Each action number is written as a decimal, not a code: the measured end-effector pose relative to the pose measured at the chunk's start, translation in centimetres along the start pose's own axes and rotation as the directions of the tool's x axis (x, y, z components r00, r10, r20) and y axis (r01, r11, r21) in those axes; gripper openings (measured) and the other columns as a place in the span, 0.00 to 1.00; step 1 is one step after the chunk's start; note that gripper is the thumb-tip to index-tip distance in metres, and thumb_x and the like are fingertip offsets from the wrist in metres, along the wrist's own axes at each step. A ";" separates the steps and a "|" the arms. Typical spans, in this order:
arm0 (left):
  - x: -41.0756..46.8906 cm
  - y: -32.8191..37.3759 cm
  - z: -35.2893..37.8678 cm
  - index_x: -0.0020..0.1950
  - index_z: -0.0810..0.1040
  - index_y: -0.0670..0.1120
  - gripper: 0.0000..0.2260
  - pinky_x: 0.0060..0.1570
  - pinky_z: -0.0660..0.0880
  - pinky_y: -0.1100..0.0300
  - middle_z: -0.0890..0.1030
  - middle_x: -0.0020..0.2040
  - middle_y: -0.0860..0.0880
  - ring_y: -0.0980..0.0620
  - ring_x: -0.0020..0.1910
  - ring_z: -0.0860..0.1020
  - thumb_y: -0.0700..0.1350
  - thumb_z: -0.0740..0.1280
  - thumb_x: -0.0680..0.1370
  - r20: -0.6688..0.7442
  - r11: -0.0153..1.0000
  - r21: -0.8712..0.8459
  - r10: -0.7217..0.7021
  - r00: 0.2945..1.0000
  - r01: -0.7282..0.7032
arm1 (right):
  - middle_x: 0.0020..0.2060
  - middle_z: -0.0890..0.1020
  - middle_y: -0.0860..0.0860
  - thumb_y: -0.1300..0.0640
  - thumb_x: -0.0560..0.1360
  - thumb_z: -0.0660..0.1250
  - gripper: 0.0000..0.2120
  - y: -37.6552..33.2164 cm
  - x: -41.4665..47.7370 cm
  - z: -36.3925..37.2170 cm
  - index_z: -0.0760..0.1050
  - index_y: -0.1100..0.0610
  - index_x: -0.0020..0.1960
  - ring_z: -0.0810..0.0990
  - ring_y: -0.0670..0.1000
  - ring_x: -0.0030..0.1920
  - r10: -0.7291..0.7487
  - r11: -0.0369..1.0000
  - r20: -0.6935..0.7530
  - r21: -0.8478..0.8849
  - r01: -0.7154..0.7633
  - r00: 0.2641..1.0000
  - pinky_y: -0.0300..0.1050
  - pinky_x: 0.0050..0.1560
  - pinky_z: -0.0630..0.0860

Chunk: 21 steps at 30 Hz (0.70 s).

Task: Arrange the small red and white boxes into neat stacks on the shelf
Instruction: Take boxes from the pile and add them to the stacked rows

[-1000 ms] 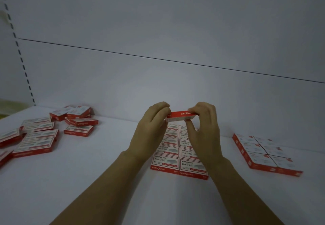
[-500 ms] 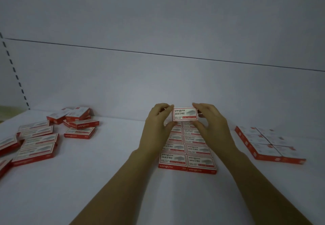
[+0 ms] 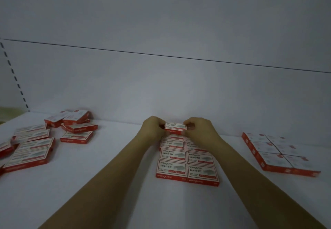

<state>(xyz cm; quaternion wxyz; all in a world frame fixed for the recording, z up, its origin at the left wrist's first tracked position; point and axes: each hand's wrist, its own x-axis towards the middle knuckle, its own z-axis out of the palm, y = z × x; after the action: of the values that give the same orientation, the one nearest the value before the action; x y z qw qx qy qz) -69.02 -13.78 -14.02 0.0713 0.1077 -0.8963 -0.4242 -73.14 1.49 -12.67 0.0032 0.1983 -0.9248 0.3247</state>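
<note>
**Two hands hold one small box at the back of the shelf**

From the head camera, both arms reach forward over the white shelf [image 3: 107,193]. The left hand [image 3: 154,130] and the right hand [image 3: 198,132] each pinch one end of a small box [image 3: 175,128], with the fingers curled round it. The box is red and white and lies flat, with its white top facing up. It sits low at the far end of the rows of boxes [image 3: 188,164], close to the back wall [image 3: 161,85] (it is too dim to tell if it touches the boxes below).

The rows lie side by side in two neat lines in the middle of the shelf, with the printed sides up.

To the left there are loose boxes [image 3: 53,139], some piled crooked and some lying in a line. Well apart on the right there is a tidy block of boxes [image 3: 279,155], packed edge to edge.

A strip [image 3: 14,78] with dark slots runs up the wall at the far left.
</note>
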 end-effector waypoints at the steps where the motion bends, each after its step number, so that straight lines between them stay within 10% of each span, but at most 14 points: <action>1: 0.4 0.0 0.0 0.56 0.82 0.43 0.11 0.47 0.73 0.63 0.83 0.51 0.46 0.51 0.48 0.80 0.40 0.70 0.74 -0.005 1.000 -0.013 -0.011 1.000 0.011 | 0.53 0.81 0.52 0.56 0.71 0.72 0.19 0.1 0.4 0.1 0.77 0.57 0.61 0.80 0.50 0.51 0.007 1.000 0.003 0.000 -0.007 1.000 0.39 0.52 0.74; 12: 1.4 -0.2 0.4 0.57 0.82 0.45 0.11 0.45 0.71 0.66 0.84 0.51 0.48 0.57 0.44 0.78 0.42 0.70 0.74 -0.051 1.000 -0.001 -0.024 0.998 0.024 | 0.50 0.82 0.54 0.62 0.72 0.70 0.12 0.6 2.0 1.2 0.80 0.58 0.55 0.81 0.51 0.47 -0.018 0.999 -0.103 -0.033 0.015 0.995 0.42 0.50 0.78; 21: 0.6 -0.1 -0.6 0.49 0.81 0.40 0.09 0.36 0.71 0.65 0.80 0.43 0.46 0.49 0.43 0.78 0.45 0.69 0.75 -0.083 0.988 0.151 -0.028 0.996 0.040 | 0.50 0.80 0.55 0.60 0.73 0.68 0.10 -2.3 2.4 1.1 0.79 0.59 0.54 0.79 0.54 0.49 -0.046 0.903 0.020 -0.428 0.050 0.999 0.47 0.51 0.78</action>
<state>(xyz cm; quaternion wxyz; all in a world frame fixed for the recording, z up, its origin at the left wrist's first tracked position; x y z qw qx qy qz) -69.43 -14.40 -13.69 0.0917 0.1450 -0.9206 -0.3507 -74.39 -1.73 -11.84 0.0504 0.2168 -0.9683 0.1129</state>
